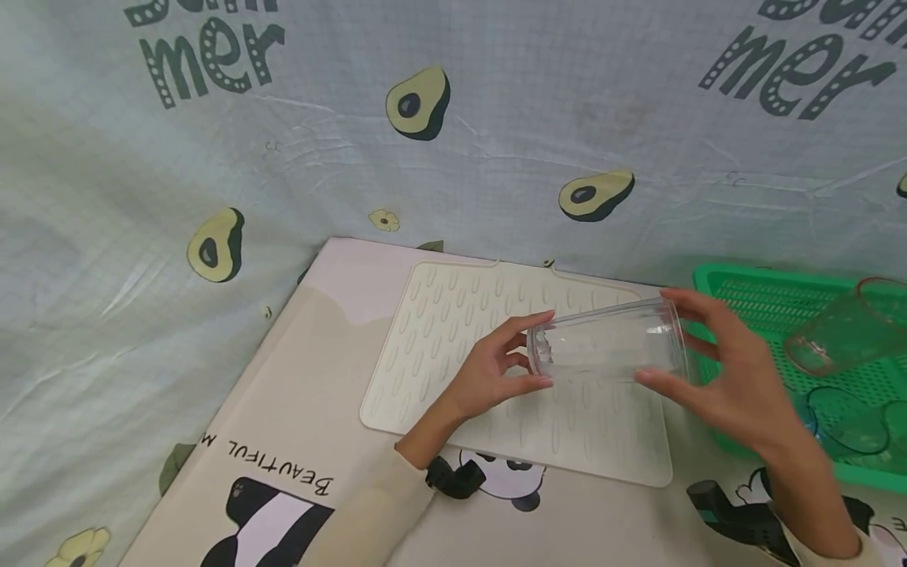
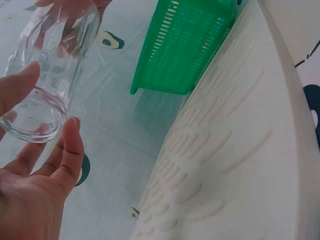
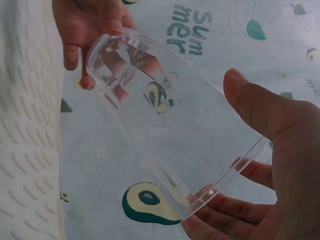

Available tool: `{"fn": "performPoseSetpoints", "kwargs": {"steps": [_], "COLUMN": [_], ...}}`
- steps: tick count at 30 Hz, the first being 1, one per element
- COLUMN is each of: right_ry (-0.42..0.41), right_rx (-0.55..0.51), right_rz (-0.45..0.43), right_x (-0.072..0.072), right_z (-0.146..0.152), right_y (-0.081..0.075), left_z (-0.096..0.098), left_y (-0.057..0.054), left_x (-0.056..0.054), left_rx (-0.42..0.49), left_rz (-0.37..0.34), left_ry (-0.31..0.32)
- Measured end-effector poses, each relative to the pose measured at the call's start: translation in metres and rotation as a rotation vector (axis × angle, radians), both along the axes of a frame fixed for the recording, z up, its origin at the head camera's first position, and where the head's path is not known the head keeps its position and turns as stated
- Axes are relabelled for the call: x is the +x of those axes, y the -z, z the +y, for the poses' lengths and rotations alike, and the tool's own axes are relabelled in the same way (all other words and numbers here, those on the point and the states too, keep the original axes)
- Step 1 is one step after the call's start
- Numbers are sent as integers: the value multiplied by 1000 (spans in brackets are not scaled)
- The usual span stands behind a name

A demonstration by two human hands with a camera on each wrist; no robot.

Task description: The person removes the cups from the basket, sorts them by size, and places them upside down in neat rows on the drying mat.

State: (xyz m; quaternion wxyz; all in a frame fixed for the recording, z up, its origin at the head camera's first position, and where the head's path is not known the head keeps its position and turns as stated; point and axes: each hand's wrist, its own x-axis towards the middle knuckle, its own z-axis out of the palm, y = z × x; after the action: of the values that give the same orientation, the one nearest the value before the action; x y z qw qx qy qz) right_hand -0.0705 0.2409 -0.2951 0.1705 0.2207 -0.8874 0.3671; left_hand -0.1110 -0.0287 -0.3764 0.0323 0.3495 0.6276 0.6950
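From where I stand, the biggest thing is the pale cloth hanging behind the mat and down past its left side, printed with avocados, flowers and the letters "mer". Below it spreads the tabletop, beige with a pinkish patch beyond the mat's left edge; a printed panda peeks out at the mat's near edge. The mat itself is off-white and covered in raised, elongated ridges.

To the right of the mat sits a green mesh basket. Over the mat's right half, lifted clear of its surface, two bare hands hold a clear tumbler on its side, slightly tilted. The right hand has the wider grip: thumb on the near side, fingers round the far side, spread across the end towards the basket. The left hand has a narrower grip, thumb and fingers pinching the opposite, thick-looking end. I can see straight through the tumbler, and nothing shows inside it.

Right of the mat, in the basket, a reddish glass leans on its side, and nearer me lies a blue-rimmed glass; what overlaps it is too faint to tell. Smallest are the black wrist mount by the mat's near edge and the lettering "Beautiful" left of it, upside down.
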Motion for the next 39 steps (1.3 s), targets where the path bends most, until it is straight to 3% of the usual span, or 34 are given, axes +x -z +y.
{"fn": "performPoseSetpoints", "kwargs": {"steps": [9,17,24,30,39], "right_ry": [-29,-36,-50,-66,-105], "right_rx": [-18,60,127,187,227], "right_rz": [-35,-68,-102,-101,-133], "right_x": [0,-3,-2,-3,-10], "right_z": [-9,-18,-26,-26,-28], "right_y": [10,16,16,17,28], "left_z": [-18,-35,-49,-52,-53], "left_y": [-2,-7,-16,-22,-26], "left_x": [-3,-6,-10,-12,-15], "left_rx": [-13,-12,-68,-94,-144], "left_rz": [1,18,90,143,172], "left_ry": [-31,-41,-28,-15,-62]}}
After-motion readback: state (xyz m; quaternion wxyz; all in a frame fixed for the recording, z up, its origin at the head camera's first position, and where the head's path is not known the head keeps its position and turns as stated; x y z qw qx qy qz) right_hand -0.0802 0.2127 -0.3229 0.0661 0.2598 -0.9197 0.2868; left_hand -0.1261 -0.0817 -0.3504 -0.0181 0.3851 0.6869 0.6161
